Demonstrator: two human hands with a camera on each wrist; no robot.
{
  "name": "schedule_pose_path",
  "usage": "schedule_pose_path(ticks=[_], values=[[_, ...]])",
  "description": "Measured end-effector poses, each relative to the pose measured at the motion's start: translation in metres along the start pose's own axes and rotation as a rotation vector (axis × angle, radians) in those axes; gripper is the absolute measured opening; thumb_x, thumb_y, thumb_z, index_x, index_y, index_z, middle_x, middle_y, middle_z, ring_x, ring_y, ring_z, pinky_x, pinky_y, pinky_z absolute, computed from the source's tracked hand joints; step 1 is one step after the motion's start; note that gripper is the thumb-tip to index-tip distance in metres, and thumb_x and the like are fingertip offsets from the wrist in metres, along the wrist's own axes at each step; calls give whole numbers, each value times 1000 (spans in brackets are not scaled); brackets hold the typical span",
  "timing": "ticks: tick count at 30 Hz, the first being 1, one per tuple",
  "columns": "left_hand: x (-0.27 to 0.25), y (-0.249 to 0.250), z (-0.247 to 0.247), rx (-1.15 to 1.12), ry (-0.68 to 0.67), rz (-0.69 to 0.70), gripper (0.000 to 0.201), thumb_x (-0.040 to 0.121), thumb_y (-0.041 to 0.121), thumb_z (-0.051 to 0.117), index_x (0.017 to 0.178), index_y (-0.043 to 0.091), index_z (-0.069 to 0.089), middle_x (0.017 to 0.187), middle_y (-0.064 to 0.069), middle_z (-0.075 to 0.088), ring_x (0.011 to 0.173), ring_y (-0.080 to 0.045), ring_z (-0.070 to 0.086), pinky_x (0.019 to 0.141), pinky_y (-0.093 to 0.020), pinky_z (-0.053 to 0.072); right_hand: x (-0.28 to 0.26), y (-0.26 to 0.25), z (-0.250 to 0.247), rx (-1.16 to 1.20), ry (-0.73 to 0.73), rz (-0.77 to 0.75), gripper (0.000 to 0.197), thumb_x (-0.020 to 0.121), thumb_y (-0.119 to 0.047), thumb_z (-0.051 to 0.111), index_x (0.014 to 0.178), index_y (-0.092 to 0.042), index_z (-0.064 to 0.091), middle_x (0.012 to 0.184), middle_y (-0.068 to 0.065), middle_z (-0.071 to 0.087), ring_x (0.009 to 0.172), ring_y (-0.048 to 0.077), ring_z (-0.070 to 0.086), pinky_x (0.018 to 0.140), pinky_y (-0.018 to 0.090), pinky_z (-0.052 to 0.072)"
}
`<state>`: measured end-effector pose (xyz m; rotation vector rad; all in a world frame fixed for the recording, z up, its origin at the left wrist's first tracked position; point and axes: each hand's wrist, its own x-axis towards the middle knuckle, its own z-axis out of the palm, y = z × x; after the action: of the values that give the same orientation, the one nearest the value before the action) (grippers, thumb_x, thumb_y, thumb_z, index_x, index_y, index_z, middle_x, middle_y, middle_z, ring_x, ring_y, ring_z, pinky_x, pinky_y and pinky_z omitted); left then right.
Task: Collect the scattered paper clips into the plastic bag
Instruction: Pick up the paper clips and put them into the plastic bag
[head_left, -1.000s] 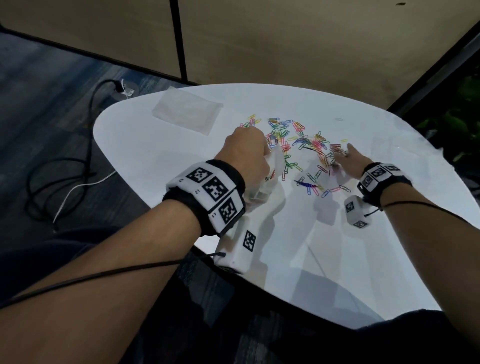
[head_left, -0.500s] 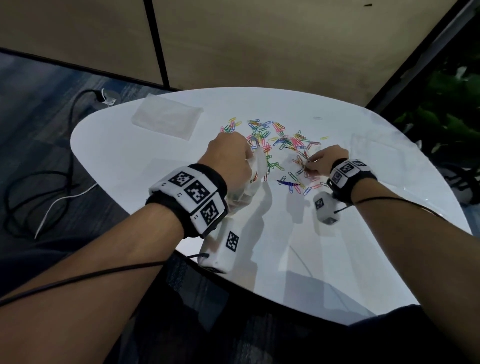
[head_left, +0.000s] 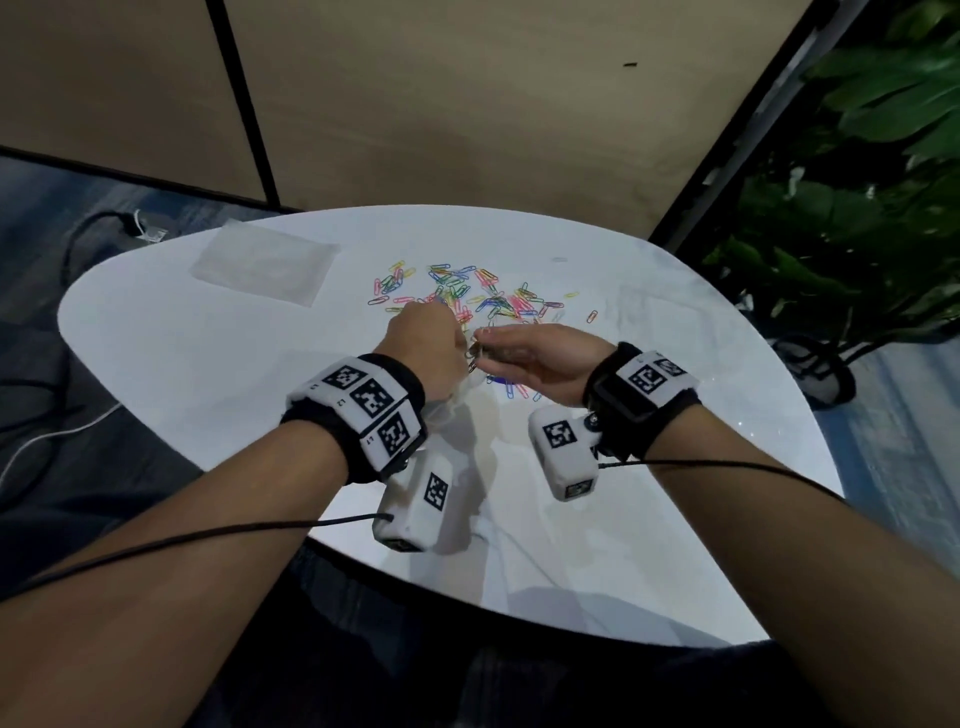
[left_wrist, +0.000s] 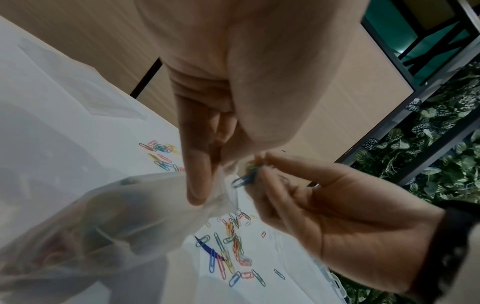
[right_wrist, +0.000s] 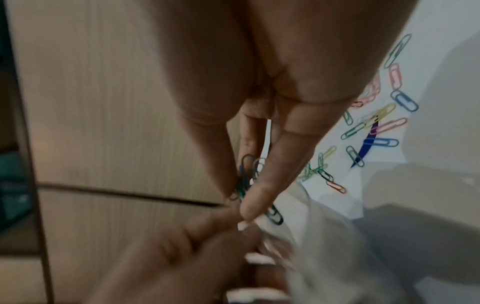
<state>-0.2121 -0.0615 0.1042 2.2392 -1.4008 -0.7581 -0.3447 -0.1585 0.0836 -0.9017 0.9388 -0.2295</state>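
Note:
Several coloured paper clips lie scattered across the far half of the white table. My left hand pinches the mouth of a clear plastic bag, which hangs below it with some clips inside. My right hand pinches a small bunch of clips at the bag's mouth, close against the left fingers. In the right wrist view the bunch of clips sits between thumb and fingers, just above the bag. More loose clips lie under both hands.
A second flat clear bag lies at the table's far left. A short dark blue mark lies among the near clips. A leafy plant stands to the right. Cables run over the floor at the left.
My right hand has left the clip pile and swung left to the bag's mouth with clips pinched in it. The left hand has kept hold of the bag.

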Motion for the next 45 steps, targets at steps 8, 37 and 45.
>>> schedule_pose_path(ticks=[8, 37, 45], values=[[1, -1, 0, -145, 74, -13, 25, 90, 5, 60, 106, 12, 78, 108, -12, 75, 100, -29, 71, 93, -35, 57, 12, 2, 12, -580, 96, -133, 31, 82, 10, 66, 113, 6, 67, 100, 25, 72, 85, 29, 73, 88, 37, 58], [12, -33, -21, -99, -32, 72, 30, 95, 6, 52, 113, 14, 74, 100, -10, 75, 86, -29, 73, 85, -41, 61, 155, -22, -96, -1673, 334, -71, 58, 101, -29, 40, 153, -16, 21, 157, 20, 20, 140, 44, 30, 113, 51, 32], [8, -35, -27, -65, -40, 58, 32, 96, 9, 50, 117, 15, 72, 107, -12, 75, 96, -33, 72, 89, -42, 60, 115, 15, -70, -1755, 515, -217, 23, 94, -7, 52, 113, -8, 65, 106, 14, 62, 101, 31, 62, 86, 35, 51]])
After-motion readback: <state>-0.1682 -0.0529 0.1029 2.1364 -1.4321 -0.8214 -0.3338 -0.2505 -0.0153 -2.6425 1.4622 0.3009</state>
